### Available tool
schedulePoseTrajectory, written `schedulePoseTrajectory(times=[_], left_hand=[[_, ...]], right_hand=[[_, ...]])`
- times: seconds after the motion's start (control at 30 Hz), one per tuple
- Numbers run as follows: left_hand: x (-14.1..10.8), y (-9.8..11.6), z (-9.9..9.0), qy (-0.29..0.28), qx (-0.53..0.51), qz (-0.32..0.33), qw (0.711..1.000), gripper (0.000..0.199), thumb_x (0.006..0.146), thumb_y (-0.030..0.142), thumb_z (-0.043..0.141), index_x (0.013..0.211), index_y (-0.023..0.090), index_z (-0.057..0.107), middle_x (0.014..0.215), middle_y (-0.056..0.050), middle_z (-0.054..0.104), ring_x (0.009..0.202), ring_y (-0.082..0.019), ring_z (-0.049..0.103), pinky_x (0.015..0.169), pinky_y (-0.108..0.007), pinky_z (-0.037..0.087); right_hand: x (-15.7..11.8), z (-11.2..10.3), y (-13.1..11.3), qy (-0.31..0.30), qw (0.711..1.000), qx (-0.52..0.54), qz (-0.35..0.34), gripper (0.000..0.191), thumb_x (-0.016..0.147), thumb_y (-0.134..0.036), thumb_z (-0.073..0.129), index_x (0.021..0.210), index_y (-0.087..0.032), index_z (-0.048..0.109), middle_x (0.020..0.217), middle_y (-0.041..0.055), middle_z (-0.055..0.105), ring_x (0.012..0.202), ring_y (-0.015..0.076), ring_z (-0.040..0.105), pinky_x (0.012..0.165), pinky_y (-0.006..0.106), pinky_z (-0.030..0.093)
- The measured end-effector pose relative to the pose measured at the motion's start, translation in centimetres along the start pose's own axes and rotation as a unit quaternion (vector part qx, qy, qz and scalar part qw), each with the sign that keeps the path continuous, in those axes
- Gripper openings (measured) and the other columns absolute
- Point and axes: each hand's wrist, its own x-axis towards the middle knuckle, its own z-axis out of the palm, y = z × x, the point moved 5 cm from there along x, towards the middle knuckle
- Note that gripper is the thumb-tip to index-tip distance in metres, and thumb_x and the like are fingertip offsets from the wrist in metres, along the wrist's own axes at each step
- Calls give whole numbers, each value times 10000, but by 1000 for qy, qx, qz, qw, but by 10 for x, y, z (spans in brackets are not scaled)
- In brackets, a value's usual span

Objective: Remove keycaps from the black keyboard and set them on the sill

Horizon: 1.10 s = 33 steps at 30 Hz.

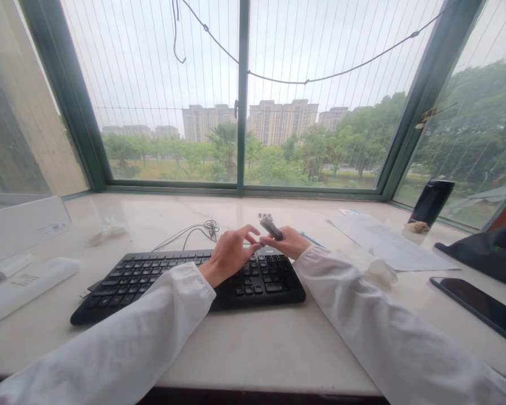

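Observation:
A black computer keyboard (pixel 135 281) lies slightly aslant on the pale sill in front of me. My right hand (pixel 293 243) is closed around a short, dark, rounded stick-like object (pixel 272 229) above the keyboard's far right part. I cannot make out what kind of object it is. From the left, my left hand (pixel 231 253) reaches over the keys and meets the right fingertips. Its thumb and a finger pinch together at something too small to name, with another finger raised. Just beyond the hands sit several small loose pieces that look like keycaps (pixel 265 216).
A thin dark cable (pixel 208 228) lies behind the keyboard. White boxes (pixel 25 225) stand at the left. On the right are a paper sheet (pixel 388 242), a crumpled clear plastic piece (pixel 382 270), a phone (pixel 483 304) and an upright black object (pixel 432 201). A window closes off the back.

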Motion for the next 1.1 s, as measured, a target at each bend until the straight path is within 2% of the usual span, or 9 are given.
schedulePoseTrajectory(times=[0.17, 0.3, 0.4, 0.67, 0.73, 0.8, 0.9, 1.0, 1.1], left_hand=[[0, 1, -1, -4, -8, 0, 1000, 178, 844, 378, 599, 913, 244, 696, 852, 5, 734, 749, -172, 673, 700, -251, 460], [-1, -2, 2, -12, -20, 8, 1000, 172, 798, 369, 653, 904, 254, 724, 875, 9, 736, 819, -183, 671, 756, -253, 472], [-1, -5, 4, -6, -15, 13, 1000, 165, 782, 378, 668, 880, 259, 727, 853, 20, 736, 827, -185, 677, 783, -259, 477], [-3, 6, 2, -13, 59, 75, 995, 173, 848, 330, 589, 937, 242, 709, 937, -13, 720, 862, -187, 668, 788, -274, 474], [-2, 4, -1, -11, 78, 79, 994, 180, 853, 322, 574, 935, 225, 701, 948, -25, 709, 850, -184, 661, 795, -279, 476], [0, -2, -4, -7, 94, 74, 993, 178, 849, 314, 570, 917, 203, 692, 935, -32, 704, 832, -182, 656, 800, -285, 480], [7, -16, -7, -3, 114, 66, 991, 182, 843, 320, 570, 929, 202, 679, 932, -20, 706, 831, -181, 656, 819, -296, 483], [21, -31, -5, -19, 141, 65, 988, 202, 848, 335, 557, 966, 217, 669, 944, -11, 708, 863, -187, 655, 828, -302, 484], [44, -46, 6, -73, 179, 57, 979, 208, 847, 344, 544, 952, 223, 678, 934, -15, 711, 874, -194, 653, 801, -296, 488]], right_hand=[[0, 2, -4, -12, 999, 25, -30, 386, 758, -529, 604, 716, -179, 763, 572, -2, 619, 591, 148, 539, 571, 243, 377], [1, 4, -1, -11, 1000, 7, -25, 395, 764, -523, 592, 658, -175, 747, 495, -21, 543, 527, 125, 482, 526, 236, 326], [1, 4, 0, -18, 1000, 5, -17, 387, 758, -512, 593, 646, -173, 742, 500, -20, 536, 550, 129, 478, 532, 235, 316], [1, 3, -3, -52, 999, 11, -5, 366, 804, -482, 549, 738, -196, 769, 560, -17, 594, 575, 130, 508, 580, 241, 357], [3, -3, 4, -35, 999, 1, 15, 372, 819, -481, 532, 756, -203, 772, 589, -7, 613, 589, 134, 521, 595, 246, 374], [6, -15, 16, 10, 998, -28, 52, 368, 830, -475, 524, 748, -213, 769, 646, 7, 646, 634, 142, 552, 631, 250, 394], [5, -37, 39, 82, 980, -116, 136, 363, 851, -448, 506, 750, -205, 756, 726, 40, 683, 701, 157, 599, 680, 253, 414], [1, -48, 58, 86, 950, -216, 210, 352, 849, -441, 503, 849, -177, 735, 815, 95, 692, 747, 194, 628, 674, 277, 433], [-2, -50, 66, 72, 926, -286, 236, 374, 844, -455, 497, 945, -161, 705, 924, 143, 677, 820, 243, 639, 682, 313, 452]])
